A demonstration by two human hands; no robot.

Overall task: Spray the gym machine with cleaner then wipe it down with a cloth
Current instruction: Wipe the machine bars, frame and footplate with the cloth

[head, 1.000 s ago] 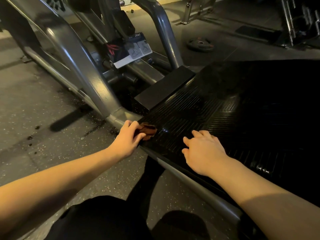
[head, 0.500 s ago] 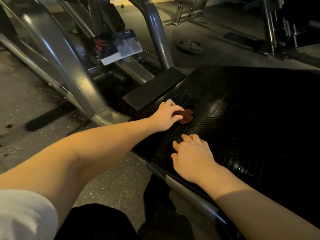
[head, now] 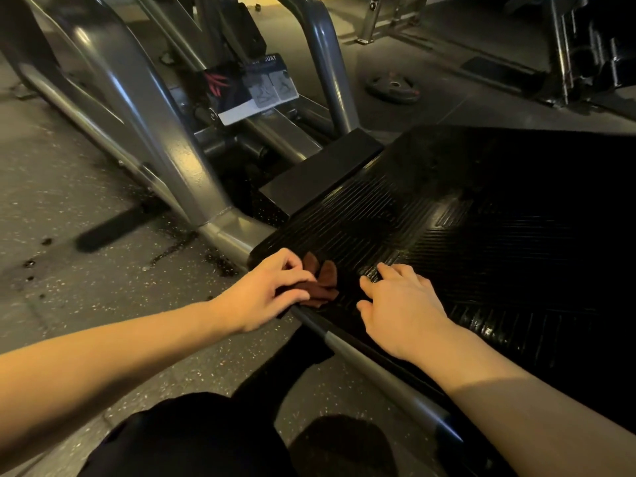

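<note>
One brown cloth (head: 320, 285) lies bunched on the near left corner of the machine's black ribbed footplate (head: 481, 235), just inside its near edge. The left hand (head: 265, 297) has its fingers curled over the cloth, gripping it and pressing it against the ribs. The right hand (head: 402, 308), just right of the cloth, rests on the plate with its fingers spread and nothing in it.

A grey tube (head: 371, 370) runs along the plate's near edge, under the right wrist. Far and right of both hands the ribbed surface stretches open and glossy. One flat black block (head: 320, 170) sits at the plate's far left edge. Beyond it rises the grey frame (head: 137, 108), carrying one instruction placard (head: 254, 87). Left of the corner, dark wet spots (head: 213, 263) mark the speckled floor (head: 69, 201). One weight plate (head: 392, 87) lies on the floor, far behind.
</note>
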